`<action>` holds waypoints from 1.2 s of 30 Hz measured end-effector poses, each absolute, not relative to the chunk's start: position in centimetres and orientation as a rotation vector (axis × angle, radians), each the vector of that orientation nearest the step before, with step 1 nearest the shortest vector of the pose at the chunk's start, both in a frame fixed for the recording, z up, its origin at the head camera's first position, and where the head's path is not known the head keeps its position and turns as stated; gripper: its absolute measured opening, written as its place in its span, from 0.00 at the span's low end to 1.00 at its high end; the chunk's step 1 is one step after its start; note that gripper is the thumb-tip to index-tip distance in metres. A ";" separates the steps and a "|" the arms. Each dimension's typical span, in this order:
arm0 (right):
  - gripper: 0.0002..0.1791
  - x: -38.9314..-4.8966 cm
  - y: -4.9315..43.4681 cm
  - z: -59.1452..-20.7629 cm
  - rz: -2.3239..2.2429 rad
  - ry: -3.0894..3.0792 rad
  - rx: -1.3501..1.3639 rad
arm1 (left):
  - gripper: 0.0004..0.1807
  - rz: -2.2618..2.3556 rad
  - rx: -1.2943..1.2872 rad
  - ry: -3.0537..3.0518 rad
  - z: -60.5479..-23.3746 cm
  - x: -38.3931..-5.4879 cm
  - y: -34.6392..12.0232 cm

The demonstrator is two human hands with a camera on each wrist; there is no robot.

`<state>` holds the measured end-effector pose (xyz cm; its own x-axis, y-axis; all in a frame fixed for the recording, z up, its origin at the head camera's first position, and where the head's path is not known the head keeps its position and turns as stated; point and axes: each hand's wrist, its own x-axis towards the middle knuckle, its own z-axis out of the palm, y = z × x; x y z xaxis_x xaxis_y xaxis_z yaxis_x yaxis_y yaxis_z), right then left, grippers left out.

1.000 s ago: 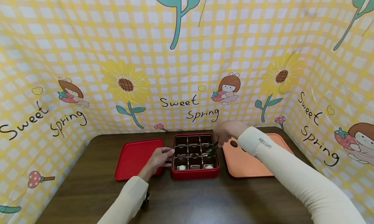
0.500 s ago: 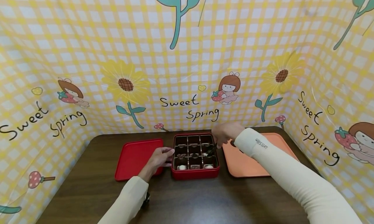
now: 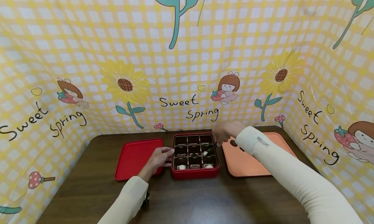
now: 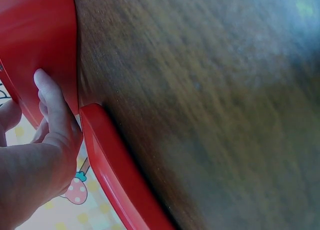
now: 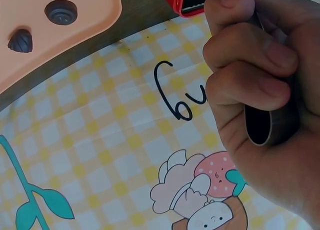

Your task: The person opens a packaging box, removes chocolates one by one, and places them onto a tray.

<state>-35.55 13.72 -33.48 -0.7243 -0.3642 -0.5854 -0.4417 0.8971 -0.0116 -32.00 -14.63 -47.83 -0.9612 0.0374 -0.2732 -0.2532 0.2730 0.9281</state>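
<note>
A red box (image 3: pixel 195 174) holds a dark divided insert with several chocolates in its near and middle compartments. White round chocolates (image 3: pixel 182 167) sit in the near corners. My right hand (image 3: pixel 226 133) grips dark tongs (image 3: pixel 214 147) over the box's right column. A small white piece (image 3: pixel 205 153) shows at their tip; whether it is pinched there is too small to tell. The folded end of the tongs (image 5: pixel 270 125) pokes out of my curled fingers in the right wrist view. My left hand (image 3: pixel 159 157) rests its extended fingers against the box's left wall (image 4: pixel 45 44).
To the left lies a red lid (image 3: pixel 137 159), its edge close to the box. An orange tray (image 3: pixel 248 167) stands at right under my forearm, with dark chocolates (image 5: pixel 61 12) on it. A patterned cloth (image 3: pixel 187 71) rises behind the brown table (image 3: pixel 187 201).
The tongs' tip has shifted slightly left and nearer over the right column, and the white piece at it shows more plainly. My left hand and the box have stayed put.
</note>
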 end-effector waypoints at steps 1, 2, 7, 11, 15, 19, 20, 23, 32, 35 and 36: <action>0.25 -35.6 13.9 -33.4 0.175 2.454 -0.578 | 0.21 1.749 -0.200 2.302 -47.8 -32.0 -14.6; 0.25 -35.7 14.0 -33.2 0.170 2.451 -0.574 | 0.21 1.750 -0.198 2.302 -47.8 -32.0 -14.6; 0.23 -35.8 14.7 -32.5 0.161 2.472 -0.599 | 0.21 1.749 -0.198 2.298 -47.7 -32.1 -14.5; 0.22 -36.0 15.2 -31.7 0.115 2.477 -0.637 | 0.21 1.747 -0.201 2.298 -47.7 -32.2 -14.5; 0.26 -36.0 15.8 -30.7 0.053 2.456 -0.702 | 0.21 1.744 -0.200 2.300 -47.7 -32.1 -14.5; 0.27 -36.0 16.3 -29.6 0.018 2.452 -0.733 | 0.21 1.744 -0.197 2.305 -47.7 -32.1 -14.5; 0.28 -36.0 16.5 -29.4 0.012 2.452 -0.738 | 0.21 1.744 -0.195 2.307 -47.7 -32.0 -14.5; 0.27 -36.1 17.0 -28.7 -0.015 2.449 -0.738 | 0.21 1.750 -0.184 2.310 -47.6 -32.0 -14.6; 0.26 -36.4 19.6 -27.5 -0.009 2.498 -0.629 | 0.21 1.737 -0.170 2.334 -47.6 -31.8 -14.6; 0.26 -36.5 20.6 -27.8 -0.012 2.482 -0.572 | 0.21 1.730 -0.161 2.340 -47.6 -31.7 -14.6; 0.27 -36.5 20.9 -28.0 -0.018 2.474 -0.559 | 0.21 1.730 -0.162 2.340 -47.6 -31.7 -14.6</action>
